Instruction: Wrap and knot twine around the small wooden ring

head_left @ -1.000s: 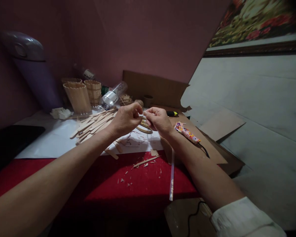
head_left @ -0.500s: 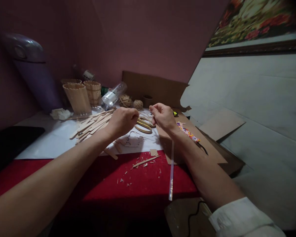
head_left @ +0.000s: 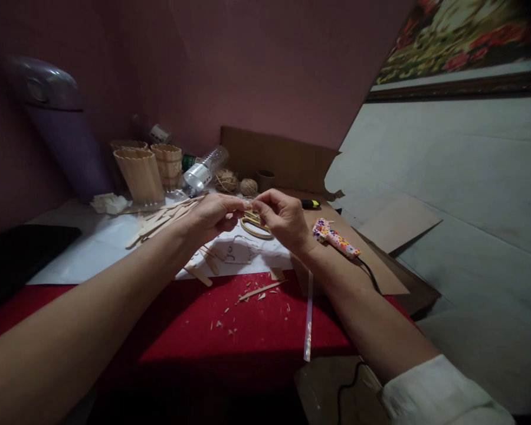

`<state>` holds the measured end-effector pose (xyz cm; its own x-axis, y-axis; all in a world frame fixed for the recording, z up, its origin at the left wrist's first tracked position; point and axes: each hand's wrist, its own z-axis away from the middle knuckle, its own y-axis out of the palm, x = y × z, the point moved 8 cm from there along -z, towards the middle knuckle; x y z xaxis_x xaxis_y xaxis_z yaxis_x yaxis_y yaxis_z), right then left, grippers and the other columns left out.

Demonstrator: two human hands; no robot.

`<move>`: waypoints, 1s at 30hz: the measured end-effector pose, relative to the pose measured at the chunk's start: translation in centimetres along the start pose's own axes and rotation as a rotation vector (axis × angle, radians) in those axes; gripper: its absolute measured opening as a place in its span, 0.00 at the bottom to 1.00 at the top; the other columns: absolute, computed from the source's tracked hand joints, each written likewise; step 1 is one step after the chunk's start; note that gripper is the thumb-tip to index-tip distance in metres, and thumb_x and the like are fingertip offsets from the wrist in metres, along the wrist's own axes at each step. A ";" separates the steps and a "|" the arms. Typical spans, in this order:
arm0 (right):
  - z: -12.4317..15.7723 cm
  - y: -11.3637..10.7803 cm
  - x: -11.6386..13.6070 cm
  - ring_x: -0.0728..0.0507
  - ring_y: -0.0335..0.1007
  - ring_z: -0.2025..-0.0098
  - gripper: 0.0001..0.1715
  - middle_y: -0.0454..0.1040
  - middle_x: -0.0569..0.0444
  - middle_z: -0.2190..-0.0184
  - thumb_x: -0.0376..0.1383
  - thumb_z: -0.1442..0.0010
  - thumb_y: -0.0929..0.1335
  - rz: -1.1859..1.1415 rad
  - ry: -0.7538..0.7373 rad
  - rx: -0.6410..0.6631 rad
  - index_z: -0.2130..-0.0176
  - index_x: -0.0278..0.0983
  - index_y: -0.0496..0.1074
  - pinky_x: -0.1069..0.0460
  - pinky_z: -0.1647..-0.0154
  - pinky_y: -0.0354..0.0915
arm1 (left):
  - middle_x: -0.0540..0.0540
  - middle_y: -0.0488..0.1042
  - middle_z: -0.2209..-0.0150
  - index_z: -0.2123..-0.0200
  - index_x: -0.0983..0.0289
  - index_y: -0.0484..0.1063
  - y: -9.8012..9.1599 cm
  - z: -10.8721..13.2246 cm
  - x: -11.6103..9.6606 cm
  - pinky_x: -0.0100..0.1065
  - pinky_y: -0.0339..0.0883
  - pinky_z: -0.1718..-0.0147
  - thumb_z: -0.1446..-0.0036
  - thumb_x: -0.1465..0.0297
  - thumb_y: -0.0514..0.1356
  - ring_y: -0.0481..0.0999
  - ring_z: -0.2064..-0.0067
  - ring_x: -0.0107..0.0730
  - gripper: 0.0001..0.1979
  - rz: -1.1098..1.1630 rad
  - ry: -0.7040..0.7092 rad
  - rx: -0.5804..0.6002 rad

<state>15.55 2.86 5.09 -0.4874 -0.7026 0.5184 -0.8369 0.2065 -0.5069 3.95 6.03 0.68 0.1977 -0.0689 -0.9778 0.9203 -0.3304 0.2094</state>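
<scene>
Now the two hands meet again: half a second ago a gap lay between them, and at this moment the left hand [head_left: 223, 213] and the right hand [head_left: 281, 217] come together at their fingertips. Each pinches with thumb and forefinger, the left's remaining fingers curled under. Whether something is held there (a thread or a scrap, perhaps) I cannot tell; it is too small to make out. The change suggests close two-handed work at one spot, not separate jobs.

Taking that meeting point as the clock's centre, gold-handled scissors [head_left: 259, 236] lie near at 5, partly covered by the right hand. A tight twine ball [head_left: 249, 188] rests at 12, a looser twine bundle [head_left: 226, 181] at 10. At 9 is a pile of wooden craft sticks [head_left: 168, 218], partly behind the left hand. The yellow-and-black tool handle [head_left: 311, 204] lies at 3, the flower-patterned glue gun [head_left: 335, 237] between 3 and 4, and the clear glue stick [head_left: 308, 321] farther off at 5, overhanging the red cloth [head_left: 181, 330].
</scene>
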 end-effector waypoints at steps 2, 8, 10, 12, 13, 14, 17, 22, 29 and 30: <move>0.1 0.4 -0.1 0.50 0.63 0.74 0.07 0.70 0.55 0.75 0.36 0.42 0.65 -0.013 0.014 0.009 0.68 0.35 0.70 0.54 0.72 0.60 | 0.46 0.57 0.86 0.82 0.69 0.65 -0.1 -0.1 -0.1 0.24 0.39 0.88 0.56 0.78 0.60 0.51 0.86 0.15 0.07 0.010 0.007 0.007; -0.3 0.0 -0.4 0.49 0.65 0.68 0.03 0.70 0.52 0.65 0.34 0.45 0.67 -0.089 -0.044 -0.026 0.69 0.36 0.70 0.53 0.68 0.64 | 0.46 0.56 0.85 0.82 0.68 0.65 0.2 0.0 -0.1 0.24 0.40 0.88 0.56 0.78 0.61 0.50 0.86 0.15 0.07 0.005 -0.004 0.049; -0.2 0.7 -0.9 0.50 0.66 0.70 0.05 0.71 0.53 0.64 0.36 0.44 0.67 -0.198 0.014 0.053 0.66 0.37 0.69 0.54 0.71 0.64 | 0.46 0.55 0.85 0.82 0.68 0.65 0.3 0.0 0.0 0.24 0.40 0.87 0.56 0.78 0.61 0.50 0.85 0.15 0.07 0.013 -0.010 0.079; 0.0 1.6 -1.5 0.52 0.65 0.75 0.08 0.71 0.55 0.68 0.38 0.45 0.67 -0.319 0.114 0.123 0.65 0.37 0.66 0.55 0.76 0.63 | 0.46 0.54 0.85 0.82 0.68 0.65 0.4 0.0 0.0 0.24 0.40 0.87 0.56 0.77 0.61 0.50 0.85 0.15 0.07 0.022 -0.010 0.099; 0.1 2.0 -1.8 0.52 0.64 0.77 0.10 0.70 0.56 0.71 0.39 0.45 0.68 -0.374 0.161 0.146 0.65 0.37 0.64 0.55 0.78 0.62 | 0.45 0.54 0.85 0.82 0.68 0.65 0.4 0.0 -0.1 0.24 0.39 0.87 0.56 0.77 0.61 0.49 0.86 0.15 0.07 0.022 -0.005 0.101; 0.2 2.3 -2.0 0.53 0.64 0.78 0.11 0.69 0.58 0.74 0.40 0.46 0.68 -0.419 0.197 0.156 0.67 0.37 0.62 0.56 0.80 0.61 | 0.45 0.54 0.85 0.82 0.68 0.66 0.4 0.0 -0.1 0.24 0.39 0.88 0.56 0.77 0.61 0.49 0.86 0.15 0.07 0.018 0.003 0.097; 0.2 2.1 -2.3 0.53 0.61 0.81 0.12 0.66 0.61 0.81 0.40 0.45 0.67 -0.421 0.234 0.113 0.68 0.38 0.59 0.58 0.82 0.57 | 0.46 0.56 0.85 0.83 0.68 0.66 0.3 0.2 -0.4 0.24 0.39 0.88 0.57 0.77 0.62 0.50 0.86 0.15 0.07 -0.035 0.036 0.038; 0.0 1.4 -1.5 0.52 0.58 0.83 0.12 0.63 0.63 0.84 0.39 0.41 0.64 -0.199 0.127 0.165 0.57 0.38 0.64 0.57 0.82 0.55 | 0.48 0.59 0.86 0.84 0.68 0.67 0.3 0.4 -1.0 0.25 0.39 0.89 0.58 0.78 0.62 0.52 0.87 0.16 0.07 -0.118 0.097 -0.026; 0.2 0.8 0.1 0.53 0.55 0.79 0.13 0.61 0.63 0.81 0.29 0.47 0.63 0.165 -0.137 0.174 0.59 0.36 0.66 0.57 0.75 0.54 | 0.48 0.59 0.86 0.83 0.68 0.68 0.2 0.1 -0.6 0.25 0.37 0.89 0.59 0.77 0.63 0.51 0.88 0.16 0.06 -0.103 0.061 -0.006; 0.2 0.7 0.2 0.53 0.56 0.78 0.14 0.62 0.62 0.81 0.28 0.47 0.63 0.225 -0.163 0.163 0.58 0.36 0.66 0.57 0.74 0.54 | 0.48 0.59 0.86 0.83 0.68 0.68 0.2 0.1 -0.5 0.25 0.37 0.89 0.60 0.77 0.63 0.51 0.88 0.16 0.07 -0.105 0.055 0.001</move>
<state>14.88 2.68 4.67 -0.5985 -0.7543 0.2698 -0.6550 0.2669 -0.7070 4.03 5.86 1.25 0.1186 0.0180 -0.9928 0.9365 -0.3342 0.1058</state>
